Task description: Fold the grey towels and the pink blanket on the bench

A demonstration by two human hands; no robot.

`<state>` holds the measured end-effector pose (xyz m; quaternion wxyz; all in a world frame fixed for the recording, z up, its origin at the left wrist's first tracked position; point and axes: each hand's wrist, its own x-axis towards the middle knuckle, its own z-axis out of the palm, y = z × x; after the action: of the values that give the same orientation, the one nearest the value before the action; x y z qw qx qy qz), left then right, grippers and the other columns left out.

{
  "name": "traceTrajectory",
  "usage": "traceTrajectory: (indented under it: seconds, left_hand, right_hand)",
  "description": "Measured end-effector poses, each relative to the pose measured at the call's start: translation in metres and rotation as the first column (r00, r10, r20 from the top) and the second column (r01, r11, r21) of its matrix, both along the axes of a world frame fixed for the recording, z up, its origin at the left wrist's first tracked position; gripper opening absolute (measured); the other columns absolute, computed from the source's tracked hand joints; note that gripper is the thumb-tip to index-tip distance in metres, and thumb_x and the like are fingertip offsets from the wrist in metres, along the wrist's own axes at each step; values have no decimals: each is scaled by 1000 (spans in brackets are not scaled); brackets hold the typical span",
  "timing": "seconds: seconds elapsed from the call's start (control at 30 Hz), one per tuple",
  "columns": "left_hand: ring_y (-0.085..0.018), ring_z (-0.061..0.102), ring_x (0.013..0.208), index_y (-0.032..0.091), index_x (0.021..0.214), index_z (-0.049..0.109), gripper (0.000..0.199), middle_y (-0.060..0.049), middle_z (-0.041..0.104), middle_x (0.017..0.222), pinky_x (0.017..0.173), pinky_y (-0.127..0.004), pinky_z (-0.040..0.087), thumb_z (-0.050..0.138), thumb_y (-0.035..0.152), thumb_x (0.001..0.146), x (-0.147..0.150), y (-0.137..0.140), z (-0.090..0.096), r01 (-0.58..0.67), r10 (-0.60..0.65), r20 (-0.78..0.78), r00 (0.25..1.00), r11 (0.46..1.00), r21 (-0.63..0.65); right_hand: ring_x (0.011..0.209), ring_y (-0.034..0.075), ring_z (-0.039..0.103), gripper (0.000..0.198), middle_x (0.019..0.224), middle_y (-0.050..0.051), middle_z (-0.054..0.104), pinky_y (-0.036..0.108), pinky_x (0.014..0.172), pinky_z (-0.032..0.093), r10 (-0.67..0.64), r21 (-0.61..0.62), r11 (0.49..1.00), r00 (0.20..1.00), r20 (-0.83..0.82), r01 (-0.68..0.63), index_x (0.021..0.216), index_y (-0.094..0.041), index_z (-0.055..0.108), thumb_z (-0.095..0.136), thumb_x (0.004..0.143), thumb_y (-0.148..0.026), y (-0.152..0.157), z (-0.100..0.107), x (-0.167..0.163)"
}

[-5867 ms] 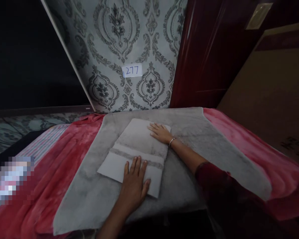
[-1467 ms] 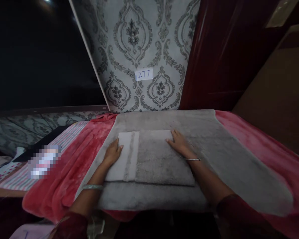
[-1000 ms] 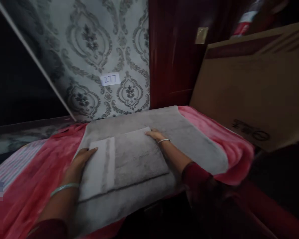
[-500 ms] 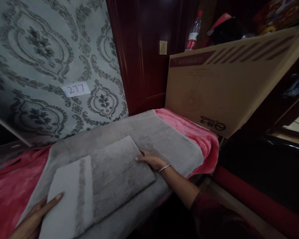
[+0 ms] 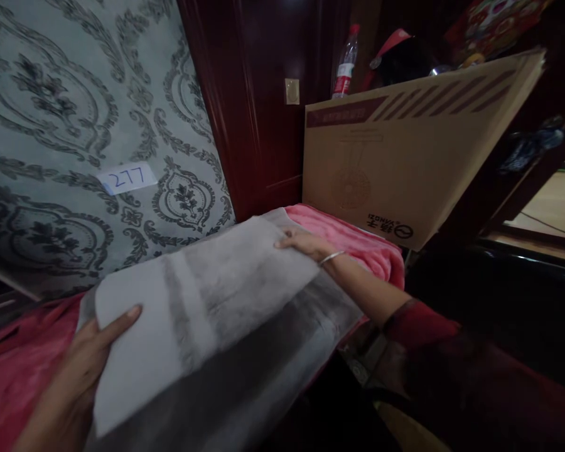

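Observation:
A folded grey and white towel (image 5: 245, 285) is held up by both hands, its near edge raised above the grey cloth (image 5: 282, 351). Its left part is white, followed by a grey stripe, a white stripe and a broad grey area. My left hand (image 5: 91, 351) is closed on the white left edge, thumb on top and the other fingers hidden underneath. At the far right corner, my right hand (image 5: 306, 243), with a bracelet on its wrist, pinches the grey part. Motion blurs the towel somewhat.
Under the grey cloth, a pink plush blanket (image 5: 343, 232) shows on both sides. Behind on the right stands a large cardboard box (image 5: 381, 157), with a plastic bottle (image 5: 345, 63) near its top edge. Patterned wallpaper (image 5: 94, 113) bears a paper marked 277 (image 5: 130, 177).
Both hands have lifted the towel off the grey cloth and moved it farther back, its near edge now raised. The view has shifted slightly.

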<state>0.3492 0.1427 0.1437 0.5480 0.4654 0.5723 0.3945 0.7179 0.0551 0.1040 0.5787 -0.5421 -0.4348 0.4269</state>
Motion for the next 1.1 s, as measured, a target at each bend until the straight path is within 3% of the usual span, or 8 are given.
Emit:
traceTrajectory:
  seconds: [0.13,0.27,0.37,0.47,0.53,0.6,0.83,1.1]
  left_hand:
    - [-19,68,53,13,103,70,25,-4,73,69,52,-27,58,65,13,79,56,-11,-22,142,-140,201,970,990,2]
    - [-20,72,63,8,107,70,23,-9,76,78,65,-28,63,63,9,85,91,-28,-84,312,-233,287,929,911,-269]
    - [-18,72,63,9,112,69,27,-8,76,78,64,-26,62,64,7,85,101,-36,-104,328,-227,290,930,869,-371]
    - [-16,72,64,11,117,68,31,-6,76,81,66,-24,62,63,8,87,104,-44,-89,315,-204,319,925,884,-347]
    - [-16,73,69,14,120,68,35,-5,77,86,69,-23,62,64,7,86,105,-57,-73,296,-186,354,917,910,-290]
    - [-17,75,79,18,125,67,42,-4,78,94,75,-24,62,67,7,84,102,-79,-67,290,-182,390,903,927,-237]
    - [-28,73,106,24,140,56,63,-8,76,112,99,-42,59,70,9,81,63,-131,-124,359,-180,440,880,858,-367]
    - [-37,67,120,20,146,56,64,-12,75,122,106,-53,52,60,19,82,20,-65,-133,485,-193,582,790,778,-400]
  right_hand:
    - [86,20,64,37,95,4,72,34,82,53,-292,82,954,957,9,290,102,-20,70,78,66,-23,-11,18,58]
    - [70,17,58,21,77,2,64,31,68,50,-801,-45,598,595,-57,800,97,-20,63,66,77,-28,-71,-39,66]
    - [60,16,54,19,65,-1,56,26,57,46,-862,-84,506,499,-94,859,83,-22,58,66,78,-38,-132,-94,24]
    - [49,15,53,39,57,1,56,27,49,44,-762,-156,646,621,-183,747,71,-20,59,71,75,-57,-170,-126,-40]
    - [63,22,67,58,73,10,70,33,61,54,-392,-205,919,834,-389,336,87,-15,68,71,76,-71,-173,-131,-80]
    - [87,29,73,75,98,16,75,42,81,57,-99,-90,994,787,-609,55,106,-14,69,68,74,-81,-162,-129,-109]
    - [101,31,72,41,91,9,76,44,95,56,-334,-178,901,371,-866,396,95,-17,67,86,63,-32,-131,-126,-123]
    - [77,22,73,23,81,9,75,31,80,60,-358,-239,922,438,-824,305,94,-10,68,67,72,-13,-183,-91,-95]
